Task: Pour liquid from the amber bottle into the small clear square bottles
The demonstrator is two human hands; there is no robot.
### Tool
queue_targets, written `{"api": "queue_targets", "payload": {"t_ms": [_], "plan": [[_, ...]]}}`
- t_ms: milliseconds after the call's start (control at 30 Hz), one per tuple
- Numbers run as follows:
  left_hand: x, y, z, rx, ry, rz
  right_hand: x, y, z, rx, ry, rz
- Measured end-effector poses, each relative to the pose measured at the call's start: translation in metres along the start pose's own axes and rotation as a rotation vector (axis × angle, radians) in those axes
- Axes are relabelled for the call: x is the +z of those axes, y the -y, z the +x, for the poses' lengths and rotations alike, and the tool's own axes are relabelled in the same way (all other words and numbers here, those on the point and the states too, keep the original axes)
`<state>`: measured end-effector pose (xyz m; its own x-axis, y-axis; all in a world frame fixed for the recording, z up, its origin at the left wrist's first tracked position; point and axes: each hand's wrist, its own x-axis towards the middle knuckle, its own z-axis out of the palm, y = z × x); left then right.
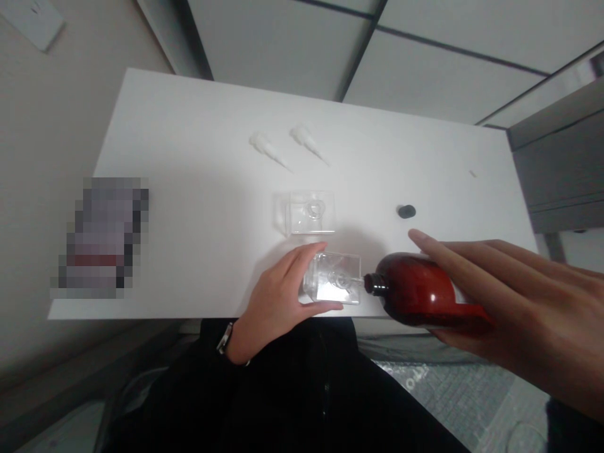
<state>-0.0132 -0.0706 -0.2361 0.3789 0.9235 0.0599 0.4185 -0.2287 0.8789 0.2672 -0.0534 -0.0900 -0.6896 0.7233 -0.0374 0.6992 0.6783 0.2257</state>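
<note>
My left hand [278,292] grips a clear square bottle [337,279] by its sides near the table's front edge, thumb and fingers on opposite faces. The bottle's round opening faces up. In my right hand [500,296] is a reddish-brown bottle [419,289], tilted so that its uncapped dark neck points left at the clear bottle. A thin stream of clear liquid seems to run from the neck toward the opening. Just behind stands a second clear square bottle [310,214], touched by neither hand. A small black cap [406,211] lies beyond the brown bottle.
Two whitish pointed nozzle tops [268,150] [306,141] lie at the back of the white table [198,138]. A pixelated, blurred-out object [101,239] is at the left edge. A tiny pale scrap [472,173] lies at the right. Cabinet panels [283,44] stand behind the table.
</note>
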Motion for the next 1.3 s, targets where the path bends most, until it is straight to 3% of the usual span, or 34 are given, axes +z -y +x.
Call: {"api": "queue_targets", "payload": {"t_ms": [633,1300], "plan": [[-0.0012,-0.0019,0.0005,-0.044,0.016,-0.021,-0.0006,0.0008,-0.0007,0.009,0.002,0.016],[0.0016,0.0029,0.0001,0.009,-0.015,0.004,0.0046,0.0095,0.0038,0.031,-0.033,0.098]]}}
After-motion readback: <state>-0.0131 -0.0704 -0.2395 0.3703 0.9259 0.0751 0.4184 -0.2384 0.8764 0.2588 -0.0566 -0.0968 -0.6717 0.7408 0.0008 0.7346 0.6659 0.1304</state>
